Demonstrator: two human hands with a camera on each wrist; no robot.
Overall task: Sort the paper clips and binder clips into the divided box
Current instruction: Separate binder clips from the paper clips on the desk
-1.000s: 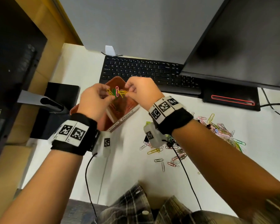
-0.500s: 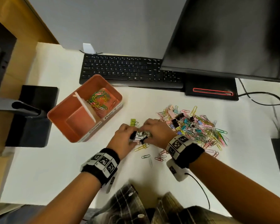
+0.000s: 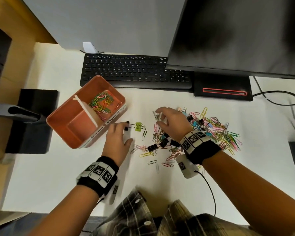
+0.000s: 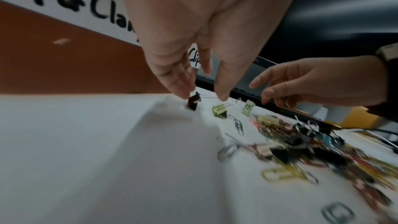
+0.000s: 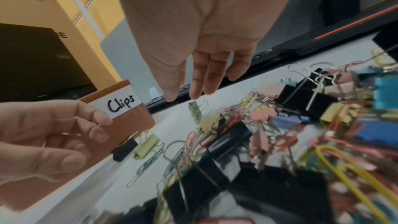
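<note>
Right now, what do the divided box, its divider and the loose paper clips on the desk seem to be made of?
Divided box: probably matte plastic, with rounded moulded corners and an even terracotta colour. Divider: looks like thin white card or plastic sheet; which one cannot be told. Paper clips: bent wire, most apparently coated in colour; a few look bare silvery metal.

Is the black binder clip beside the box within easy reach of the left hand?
Probably yes: the left hand has its fingertips right at the black binder clip, which lies alone on bare desk by the box, nothing between.
</note>
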